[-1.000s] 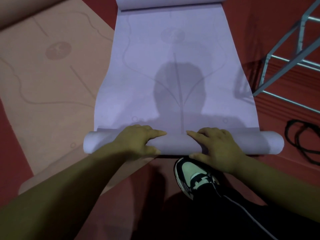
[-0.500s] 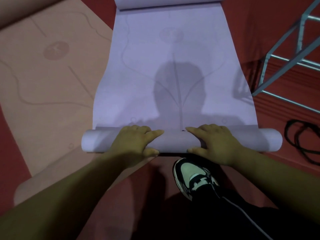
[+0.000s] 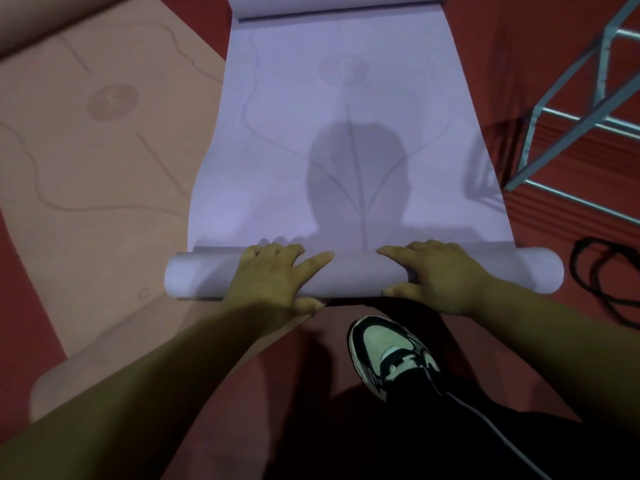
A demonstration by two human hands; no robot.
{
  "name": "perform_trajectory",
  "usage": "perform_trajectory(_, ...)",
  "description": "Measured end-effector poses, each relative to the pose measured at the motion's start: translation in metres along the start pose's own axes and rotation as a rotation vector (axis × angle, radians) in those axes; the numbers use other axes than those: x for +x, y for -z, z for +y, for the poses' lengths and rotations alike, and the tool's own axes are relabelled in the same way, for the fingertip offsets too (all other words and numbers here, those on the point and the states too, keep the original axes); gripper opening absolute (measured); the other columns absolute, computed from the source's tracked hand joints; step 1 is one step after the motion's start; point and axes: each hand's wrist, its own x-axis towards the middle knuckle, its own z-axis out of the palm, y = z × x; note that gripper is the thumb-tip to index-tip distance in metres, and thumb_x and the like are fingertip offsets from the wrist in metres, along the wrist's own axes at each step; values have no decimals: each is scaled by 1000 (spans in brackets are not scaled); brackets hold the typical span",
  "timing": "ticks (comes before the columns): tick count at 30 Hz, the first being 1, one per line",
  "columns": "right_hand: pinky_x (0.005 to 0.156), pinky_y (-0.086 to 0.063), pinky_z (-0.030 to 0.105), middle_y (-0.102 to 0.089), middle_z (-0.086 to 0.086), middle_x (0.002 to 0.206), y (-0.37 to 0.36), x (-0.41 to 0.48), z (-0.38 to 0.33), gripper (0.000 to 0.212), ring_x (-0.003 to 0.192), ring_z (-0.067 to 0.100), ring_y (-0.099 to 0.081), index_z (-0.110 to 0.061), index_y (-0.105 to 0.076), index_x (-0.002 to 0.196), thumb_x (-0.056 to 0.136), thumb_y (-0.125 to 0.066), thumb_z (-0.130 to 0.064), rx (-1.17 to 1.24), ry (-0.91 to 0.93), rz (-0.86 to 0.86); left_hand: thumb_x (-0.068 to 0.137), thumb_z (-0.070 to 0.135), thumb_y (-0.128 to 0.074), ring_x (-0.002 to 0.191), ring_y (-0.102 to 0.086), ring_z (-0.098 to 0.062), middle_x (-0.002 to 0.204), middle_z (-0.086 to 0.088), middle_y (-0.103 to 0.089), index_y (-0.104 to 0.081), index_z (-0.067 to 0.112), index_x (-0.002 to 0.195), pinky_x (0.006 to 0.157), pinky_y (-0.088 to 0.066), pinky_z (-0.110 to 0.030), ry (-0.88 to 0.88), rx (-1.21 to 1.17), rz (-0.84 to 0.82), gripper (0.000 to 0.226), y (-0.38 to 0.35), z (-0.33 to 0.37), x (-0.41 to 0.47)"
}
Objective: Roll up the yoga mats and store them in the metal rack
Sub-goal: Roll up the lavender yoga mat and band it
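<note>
On the red floor (image 3: pixel 512 43), a purple yoga mat (image 3: pixel 346 133) lay mostly flat, its near end wound into a roll (image 3: pixel 353 275). A peach yoga mat (image 3: pixel 104 168) lay spread just left, under the roll's left end. The metal rack (image 3: pixel 575 128) stood to the right, apart from both mats. The left hand (image 3: pixel 273 275) and right hand (image 3: pixel 440 275) gripped the roll, fingers (image 3: pixel 311 263) curled over its top and thumbs on its near side. A sneaker (image 3: pixel 384 351) stood just behind the roll.
</note>
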Motion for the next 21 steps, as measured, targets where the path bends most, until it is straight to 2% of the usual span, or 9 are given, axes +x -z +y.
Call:
perform_trajectory(5, 96, -45, 46, -59, -4, 131, -9, 0, 0, 89, 116, 27, -57, -44, -31, 153, 76, -34, -88, -39, 14, 63, 83, 81, -28, 104, -56, -31, 117, 0, -63, -39, 45, 150, 88, -43, -45, -1, 0, -67, 77, 4, -6, 10)
perform_trajectory(9, 88, -47, 46, -60, 1, 124, -15, -5, 1, 91, 104, 30, -62, -38, -34, 153, 77, -34, -89, -130, 35, 163, 78, 83, -13, 107, -55, -28, 121, 1, -61, -29, 48, 153, 88, -39, -39, -8, -24, -121, 85, 21, -5, 16)
perform_trajectory(12, 86, -48, 41, -59, -2, 121, 3, -7, -2, 94, 106, 25, -62, -42, -28, 155, 75, -29, -91, -94, 37, 51, 73, 84, -11, 112, -55, -25, 120, 3, -60, -24, 50, 154, 93, -41, -37, -5, -132, -189, 89, 31, -10, 17)
perform_trajectory(16, 93, -48, 37, -58, -10, 116, 17, -21, -19, 83, 109, 18, -60, -51, -29, 149, 78, -50, -86, 76, 68, -108, 81, 83, -36, 118, -54, -19, 123, 7, -58, -20, 55, 153, 95, -40, -32, -13, -279, -346, 78, 35, -19, -1)
perform_trajectory(18, 93, -47, 34, -59, -13, 112, 15, -31, -30, 74, 107, 15, -60, -55, -33, 142, 78, -57, -82, 156, 103, -168, 81, 82, -43, 119, -54, -17, 126, 9, -58, -24, 56, 150, 97, -39, -29, -28, -334, -364, 76, 33, -19, -18)
perform_trajectory(21, 97, -46, 33, -61, -14, 117, 2, -45, -37, 73, 112, 11, -58, -54, -34, 142, 79, -58, -81, 207, 143, -228, 68, 86, -39, 114, -59, -11, 116, 14, -63, -38, 56, 146, 94, -38, -18, -30, -473, -339, 85, 29, -12, -44)
